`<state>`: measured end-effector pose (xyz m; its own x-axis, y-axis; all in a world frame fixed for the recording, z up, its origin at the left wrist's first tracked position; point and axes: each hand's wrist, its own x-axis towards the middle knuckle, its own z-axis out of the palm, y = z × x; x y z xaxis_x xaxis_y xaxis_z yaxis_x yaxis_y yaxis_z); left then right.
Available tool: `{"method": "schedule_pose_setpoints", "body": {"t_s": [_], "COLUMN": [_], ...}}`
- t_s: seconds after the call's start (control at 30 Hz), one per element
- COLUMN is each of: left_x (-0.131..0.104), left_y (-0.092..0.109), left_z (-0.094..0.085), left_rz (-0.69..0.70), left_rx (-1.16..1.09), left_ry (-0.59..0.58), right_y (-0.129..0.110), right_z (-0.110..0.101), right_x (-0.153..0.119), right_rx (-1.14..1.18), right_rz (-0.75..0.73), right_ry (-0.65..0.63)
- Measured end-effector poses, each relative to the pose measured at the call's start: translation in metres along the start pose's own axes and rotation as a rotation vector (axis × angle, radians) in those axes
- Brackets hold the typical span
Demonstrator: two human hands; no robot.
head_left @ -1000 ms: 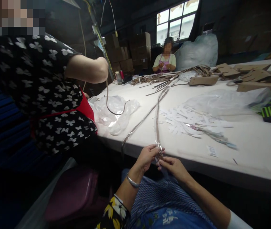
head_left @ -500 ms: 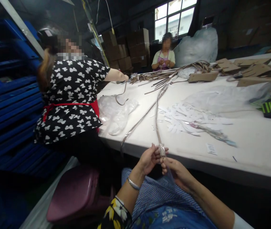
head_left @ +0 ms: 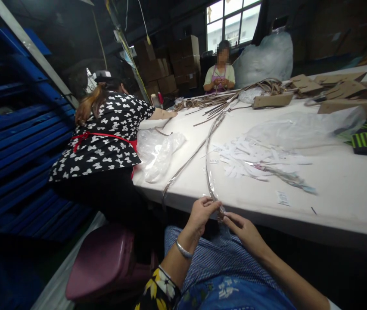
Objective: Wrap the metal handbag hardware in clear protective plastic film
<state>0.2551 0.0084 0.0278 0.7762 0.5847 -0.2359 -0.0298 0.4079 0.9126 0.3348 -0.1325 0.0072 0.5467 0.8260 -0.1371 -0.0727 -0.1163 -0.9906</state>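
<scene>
1. White table (head_left: 251, 200): the surface carrying the work, its near edge just ahead of the hands.
2. Brown strip (head_left: 207, 161): runs from the surface's middle over its near edge, its near part between both hands.
3. Right hand (head_left: 246, 234): thumb and fingertips pinch clear plastic at the strip's near end.
4. Left hand (head_left: 201, 217): thumb and forefinger pinch the wrapped strip just beside.
5. Clear plastic (head_left: 224, 232): hangs below the fingertips; adjusting it seems the step in hand. The next move likely calls for a steady left pinch and light right fingertips.
</scene>
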Motion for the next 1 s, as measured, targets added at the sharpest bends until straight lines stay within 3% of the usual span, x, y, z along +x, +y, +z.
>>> {"method": "schedule_pose_setpoints", "body": {"t_s": [0.2, 0.33, 0.47, 0.53, 0.6, 0.67, 0.73, 0.87, 1.0], "left_x": [-0.005, -0.007, -0.006, -0.009, -0.013, -0.018, -0.020, -0.012, -0.001], "left_y": [0.008, 0.009, 0.006, 0.008, 0.014, 0.022, 0.030, 0.039, 0.040], "left_z": [0.007, 0.007, 0.003, 0.000, -0.001, 0.000, 0.003, 0.007, 0.006], "left_rz": [0.063, 0.086, 0.078, 0.174, 0.370, 0.540, 0.604, 0.590, 0.596], "left_rx": [0.051, 0.069, 0.094, 0.164, 0.303, 0.456, 0.554, 0.613, 0.641], "left_ry": [0.031, 0.040, 0.014, 0.061, 0.089, 0.036, -0.048, -0.162, -0.201], "right_y": [-0.013, -0.023, -0.032, -0.036, -0.040, -0.043, -0.046, -0.051, -0.050], "right_z": [-0.004, -0.003, -0.002, -0.004, -0.007, -0.011, -0.015, -0.020, -0.024], "right_x": [0.001, -0.001, -0.002, -0.002, 0.000, 0.004, 0.007, 0.011, 0.011], "right_rx": [-0.170, -0.160, -0.150, -0.128, -0.110, -0.101, -0.091, -0.092, -0.201], "right_rz": [-0.069, -0.045, -0.027, -0.052, -0.081, -0.103, -0.129, -0.174, -0.241], "right_ry": [-0.044, -0.125, -0.106, -0.073, -0.056, -0.056, -0.052, -0.027, 0.096]}}
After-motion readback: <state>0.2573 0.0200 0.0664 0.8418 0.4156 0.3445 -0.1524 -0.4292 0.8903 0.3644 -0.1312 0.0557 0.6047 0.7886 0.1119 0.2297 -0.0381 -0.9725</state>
